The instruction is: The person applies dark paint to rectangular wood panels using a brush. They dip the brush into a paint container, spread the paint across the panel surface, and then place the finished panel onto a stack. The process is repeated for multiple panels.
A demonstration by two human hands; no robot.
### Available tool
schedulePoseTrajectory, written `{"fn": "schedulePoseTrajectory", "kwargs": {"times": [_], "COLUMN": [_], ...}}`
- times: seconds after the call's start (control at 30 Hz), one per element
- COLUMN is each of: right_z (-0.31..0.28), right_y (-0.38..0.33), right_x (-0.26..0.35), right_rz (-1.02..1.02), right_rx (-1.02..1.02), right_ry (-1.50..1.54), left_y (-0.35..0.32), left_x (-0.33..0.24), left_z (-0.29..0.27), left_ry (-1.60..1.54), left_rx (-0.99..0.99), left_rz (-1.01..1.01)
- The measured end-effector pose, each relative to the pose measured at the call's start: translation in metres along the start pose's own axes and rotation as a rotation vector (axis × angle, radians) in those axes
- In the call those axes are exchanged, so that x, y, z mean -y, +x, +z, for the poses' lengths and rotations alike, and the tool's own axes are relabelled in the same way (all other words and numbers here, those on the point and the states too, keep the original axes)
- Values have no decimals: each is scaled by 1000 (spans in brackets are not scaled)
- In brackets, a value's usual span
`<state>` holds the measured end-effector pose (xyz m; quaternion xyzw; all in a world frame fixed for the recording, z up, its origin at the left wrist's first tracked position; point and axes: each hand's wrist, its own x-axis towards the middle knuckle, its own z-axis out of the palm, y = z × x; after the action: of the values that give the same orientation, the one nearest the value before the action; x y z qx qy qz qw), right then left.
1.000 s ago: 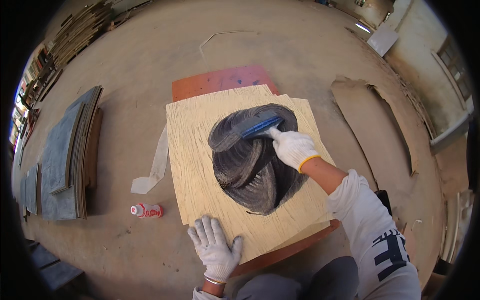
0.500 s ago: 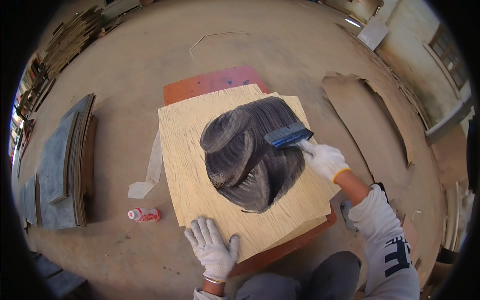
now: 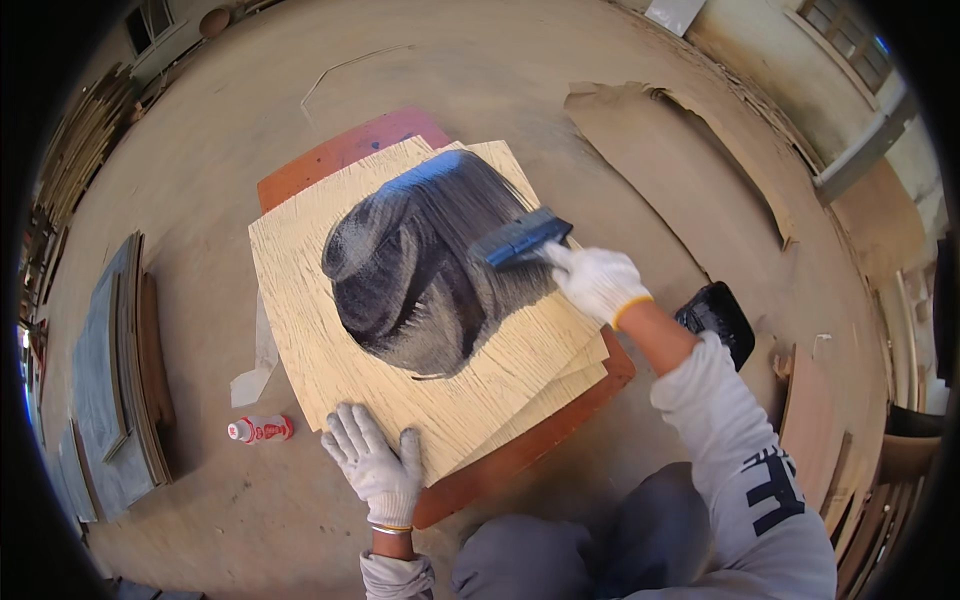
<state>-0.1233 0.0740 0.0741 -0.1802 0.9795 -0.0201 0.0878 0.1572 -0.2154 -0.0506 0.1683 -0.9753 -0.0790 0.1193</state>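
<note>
My right hand [image 3: 603, 285], in a white knit glove with a yellow cuff, grips a wide paintbrush [image 3: 520, 238]. The brush lies on the right part of a dark, wet-looking paint patch [image 3: 420, 270] with curved strokes. That patch covers much of a pale wood-grain board [image 3: 290, 270], which rests on one or more similar sheets. Fingers spread, my gloved left hand [image 3: 375, 465] presses flat at the board's near left corner and holds nothing. The brush handle is mostly hidden in my right hand.
An orange-red surface [image 3: 520, 470] shows under the boards. A black tray [image 3: 718, 322] sits right of my right wrist. Left lie a red-and-white bottle [image 3: 262, 429] and stacked grey panels [image 3: 100, 360]. A large brown sheet [image 3: 680, 150] lies on the floor at far right.
The view has shifted, so the boards appear further left, and the black tray shows more fully. My right hand has swept the brush over the right of the patch; my left hand stays flat.
</note>
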Motion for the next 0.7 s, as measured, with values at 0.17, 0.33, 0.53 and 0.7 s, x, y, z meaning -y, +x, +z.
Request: {"fn": "schedulePoseTrajectory", "kwargs": {"times": [0.17, 0.33, 0.53, 0.7], "right_z": [5, 6, 33, 26], "right_y": [-11, -142, -185, -177], "right_x": [-22, -43, -5, 44], "right_rz": [-19, 90, -162, -329], "right_rx": [19, 73, -116, -74], "right_ry": [8, -104, -70, -137], "left_y": [0, -2, -5, -1], "left_x": [1, -4, 3, 23], "left_z": [4, 6, 7, -4], "left_ry": [-19, 11, 7, -181], "left_rx": [-31, -54, -35, 37], "left_rz": [-4, -4, -3, 49]}}
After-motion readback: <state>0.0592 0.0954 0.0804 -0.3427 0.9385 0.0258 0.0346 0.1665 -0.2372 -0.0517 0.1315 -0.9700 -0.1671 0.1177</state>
